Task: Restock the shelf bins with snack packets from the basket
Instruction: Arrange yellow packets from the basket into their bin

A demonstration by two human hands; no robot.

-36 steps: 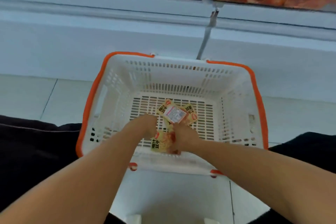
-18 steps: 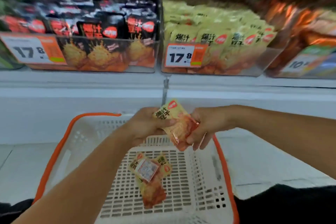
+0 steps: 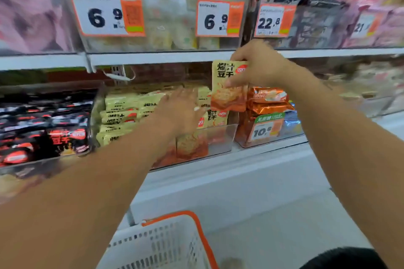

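My right hand pinches a yellow and orange snack packet by its upper right side and holds it upright above the clear shelf bin. That bin is packed with matching yellow packets. My left hand reaches into the bin with its fingers spread flat against the packets; it is blurred. The white basket with an orange rim sits low in the view, below both arms, and its inside is hidden.
A bin of black packets stands left of the yellow bin. Orange packs with a 10.8 price tag sit to its right. The upper shelf carries bins with 6.9 and 22.8 price tags. White floor lies below.
The view has swung up from the basket to the shelf. My right hand has lifted the packet up over the yellow bin, and my left hand has let go and reached into the bin.
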